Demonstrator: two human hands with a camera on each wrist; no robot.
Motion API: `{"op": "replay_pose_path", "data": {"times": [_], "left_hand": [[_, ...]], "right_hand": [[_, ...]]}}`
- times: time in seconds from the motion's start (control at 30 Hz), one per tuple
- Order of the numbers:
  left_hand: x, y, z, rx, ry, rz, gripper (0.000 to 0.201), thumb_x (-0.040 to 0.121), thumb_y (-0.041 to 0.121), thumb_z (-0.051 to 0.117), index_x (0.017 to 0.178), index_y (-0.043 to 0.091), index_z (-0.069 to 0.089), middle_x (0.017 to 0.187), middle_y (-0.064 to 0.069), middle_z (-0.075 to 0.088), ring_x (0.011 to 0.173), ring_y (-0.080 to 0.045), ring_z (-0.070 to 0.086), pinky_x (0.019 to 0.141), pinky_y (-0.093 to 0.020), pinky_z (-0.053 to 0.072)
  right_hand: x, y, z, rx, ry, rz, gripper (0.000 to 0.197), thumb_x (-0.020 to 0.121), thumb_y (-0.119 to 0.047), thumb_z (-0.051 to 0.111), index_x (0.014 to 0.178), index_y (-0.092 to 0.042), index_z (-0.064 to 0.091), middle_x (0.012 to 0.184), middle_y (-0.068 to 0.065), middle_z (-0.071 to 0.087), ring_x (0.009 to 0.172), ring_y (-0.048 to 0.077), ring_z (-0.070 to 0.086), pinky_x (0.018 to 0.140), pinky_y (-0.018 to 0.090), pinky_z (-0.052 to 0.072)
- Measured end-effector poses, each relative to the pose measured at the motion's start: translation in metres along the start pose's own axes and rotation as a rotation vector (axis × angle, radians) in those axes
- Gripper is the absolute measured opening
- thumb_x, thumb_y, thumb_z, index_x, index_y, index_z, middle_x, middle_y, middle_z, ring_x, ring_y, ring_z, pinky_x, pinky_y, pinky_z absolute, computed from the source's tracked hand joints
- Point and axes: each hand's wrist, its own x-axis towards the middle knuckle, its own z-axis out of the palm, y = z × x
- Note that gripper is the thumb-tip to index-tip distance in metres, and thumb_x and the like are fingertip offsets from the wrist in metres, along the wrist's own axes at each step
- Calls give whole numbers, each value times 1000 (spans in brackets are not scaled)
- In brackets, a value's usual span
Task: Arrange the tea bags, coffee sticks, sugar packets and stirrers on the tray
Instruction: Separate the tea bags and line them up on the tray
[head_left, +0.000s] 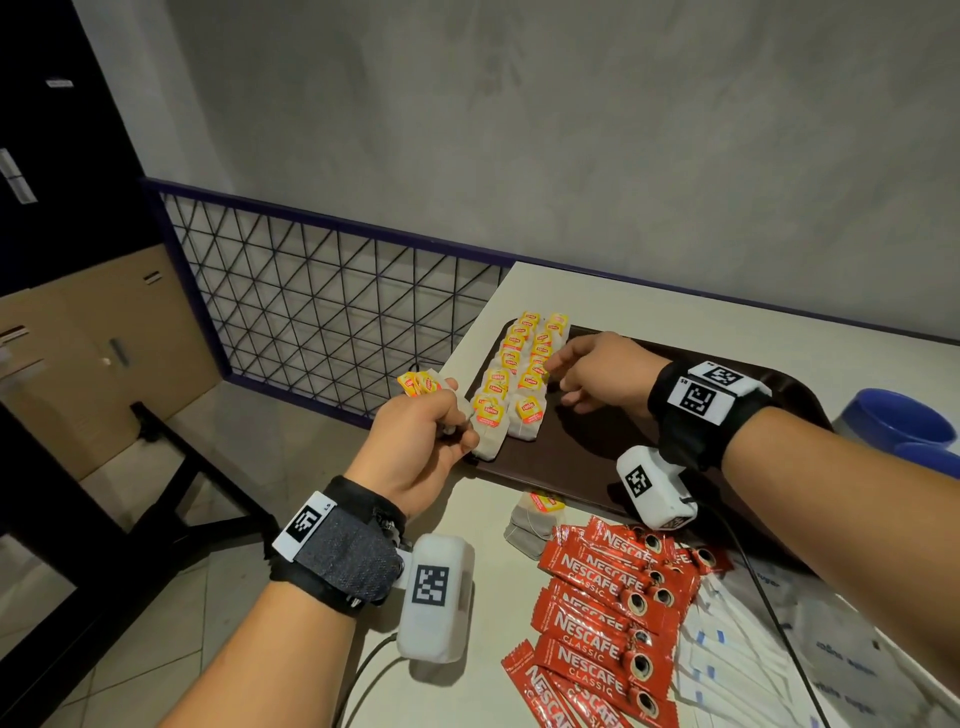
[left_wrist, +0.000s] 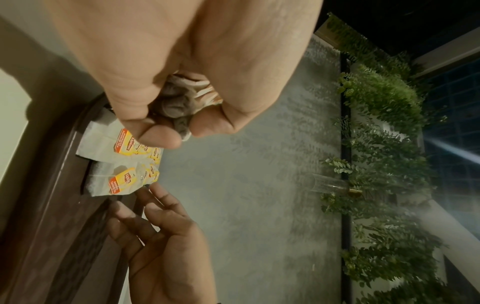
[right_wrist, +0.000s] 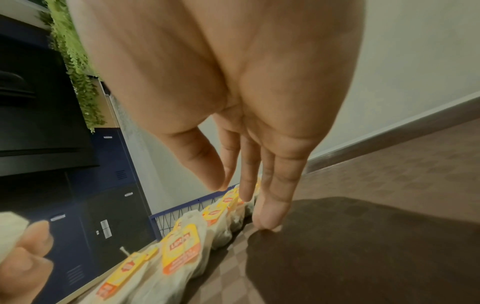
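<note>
- The table (head_left: 675, 306) carried it all, and the dark brown tray (head_left: 587, 457) sat toward its far left corner. Only the tray's left edge was filled.
- There, two rows of tea bags (head_left: 519, 374) ran along the tray's left edge, yellow tags up. My read: the tea-bag step was the one in hand.
- Off the tray, near the table's front edge, coffee sticks (head_left: 608, 597) lay fanned out. White sugar packets (head_left: 727, 649) lay to their right, untouched. I could not pick out any stirrers.
- The right hand (head_left: 597, 376) hovered over the right row, fingers straight and gripping nothing, one fingertip (right_wrist: 265, 222) down on the tray beside the bags.
- The left hand (head_left: 421, 441) was fisted round a bunch of tea bags (head_left: 418, 383) at the tray's near left corner.
- One spare tea bag (head_left: 535, 514) lay just in front of the tray.
- The next move, I'd say, called for pinching one bag from that bunch and laying it at the rows' near end.
</note>
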Motion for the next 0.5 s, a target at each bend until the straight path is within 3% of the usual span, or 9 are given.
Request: {"op": "replay_pose_path", "data": {"times": [0.07,0.13,0.23,0.3,0.4,0.5], "left_hand": [[0,0,-1,6,-11,3,29,87,-15,39,109,-6,57,88,-11,40,75,-25,37,61,-30,42],[-1,1,-1,30,-26,9,17,86,-15,41,90,-5,54,81,-10,41,78,-28,40,59,-29,46],[-3,1,1,55,-77,13,26,86,-15,42,70,5,48,74,-9,40,76,-30,45,56,-28,48],[-5,0,2,67,-130,3,29,88,-14,42,67,6,48,73,-10,42,67,-26,50,55,-29,49],[-7,-1,4,88,-232,-37,10,84,-10,49,83,-2,54,86,-18,45,63,-24,54,55,-29,47],[-6,-4,1,96,-317,-64,34,72,-3,55,106,-5,55,93,-21,48,65,-23,54,53,-28,47]], "right_hand": [[-6,0,0,3,-3,-15,33,96,10,51,107,-16,68,125,18,67,88,24,62,90,40,58],[-13,-1,-2,-20,27,-44,33,95,8,53,113,-15,67,125,20,66,90,27,63,91,41,59],[-31,-5,-6,-84,104,-123,28,93,0,63,113,-19,68,118,10,68,99,26,70,90,43,61],[-48,-9,-6,-45,116,-189,23,94,-4,66,109,-21,70,113,4,70,100,24,70,84,35,62],[-75,-15,-2,105,79,-279,19,96,-7,70,109,-20,71,110,3,73,99,23,73,77,29,63],[-92,-17,6,212,57,-305,21,94,-15,74,115,-18,70,109,10,75,92,26,76,82,40,64]]}}
